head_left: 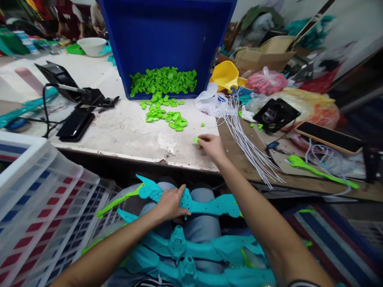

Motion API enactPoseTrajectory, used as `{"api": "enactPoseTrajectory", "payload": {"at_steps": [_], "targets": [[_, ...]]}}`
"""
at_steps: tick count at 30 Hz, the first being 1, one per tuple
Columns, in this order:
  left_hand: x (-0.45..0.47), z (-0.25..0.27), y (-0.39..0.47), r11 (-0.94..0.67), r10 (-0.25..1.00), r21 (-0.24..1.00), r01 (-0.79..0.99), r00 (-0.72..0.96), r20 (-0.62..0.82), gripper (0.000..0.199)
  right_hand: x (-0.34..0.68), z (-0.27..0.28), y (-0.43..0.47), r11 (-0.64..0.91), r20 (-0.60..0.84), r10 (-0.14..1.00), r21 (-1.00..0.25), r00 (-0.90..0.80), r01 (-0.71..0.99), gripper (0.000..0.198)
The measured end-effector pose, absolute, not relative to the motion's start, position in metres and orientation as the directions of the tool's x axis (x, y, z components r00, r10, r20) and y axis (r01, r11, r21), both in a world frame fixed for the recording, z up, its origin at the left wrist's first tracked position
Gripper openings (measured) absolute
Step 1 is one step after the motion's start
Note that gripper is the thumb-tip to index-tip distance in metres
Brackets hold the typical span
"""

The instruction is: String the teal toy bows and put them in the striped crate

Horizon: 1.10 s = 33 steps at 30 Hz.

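Right hand (212,146) pinches a green piece (196,140) in front of the blue bin (167,36); slackness could drop it; left hand (170,204), grip unclear.

we look from one head-worn camera, facing forward and down: our faded blue denim lap (206,227) lies close below, our bare left hand (171,202) and bare right hand (212,146) nearer mid-view, the scuffed white table (128,127) beyond, the deep blue plastic bin (170,36) farther off, cut by the top edge.
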<state>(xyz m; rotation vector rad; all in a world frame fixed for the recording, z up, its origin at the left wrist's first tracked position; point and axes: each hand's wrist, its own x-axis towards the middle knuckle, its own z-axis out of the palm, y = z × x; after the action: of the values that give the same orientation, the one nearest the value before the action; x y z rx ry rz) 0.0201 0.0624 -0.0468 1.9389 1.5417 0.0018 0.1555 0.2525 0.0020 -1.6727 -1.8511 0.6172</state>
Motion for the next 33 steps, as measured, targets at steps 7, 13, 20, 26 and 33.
{"api": "enactPoseTrajectory", "payload": {"at_steps": [7,13,20,26,33], "targets": [[0.027,-0.043,0.063,-0.075,0.877,0.465,0.882,0.281,-0.391,0.092,0.171,0.0,0.191,0.155,0.181,0.979,-0.39,-0.09,0.907,0.017],[0.02,-0.042,0.062,-0.064,0.874,0.496,0.866,0.289,-0.39,0.091,0.202,0.0,0.204,0.557,0.36,0.822,-0.346,-0.441,0.755,0.019],[0.002,-0.046,0.091,0.032,0.784,0.706,0.708,0.42,-0.457,0.054,0.2,-0.011,0.189,0.686,0.432,0.727,-0.421,-0.534,0.593,0.012],[-0.003,-0.069,0.113,0.407,0.696,0.833,0.374,0.464,-0.548,0.031,0.198,-0.029,0.097,0.763,0.399,0.634,-0.46,-0.663,0.453,0.016],[0.001,-0.077,0.113,0.583,0.659,0.793,0.178,0.466,-0.59,0.034,0.195,-0.07,0.066,0.797,0.39,0.602,-0.333,-0.696,0.503,0.021]]}}
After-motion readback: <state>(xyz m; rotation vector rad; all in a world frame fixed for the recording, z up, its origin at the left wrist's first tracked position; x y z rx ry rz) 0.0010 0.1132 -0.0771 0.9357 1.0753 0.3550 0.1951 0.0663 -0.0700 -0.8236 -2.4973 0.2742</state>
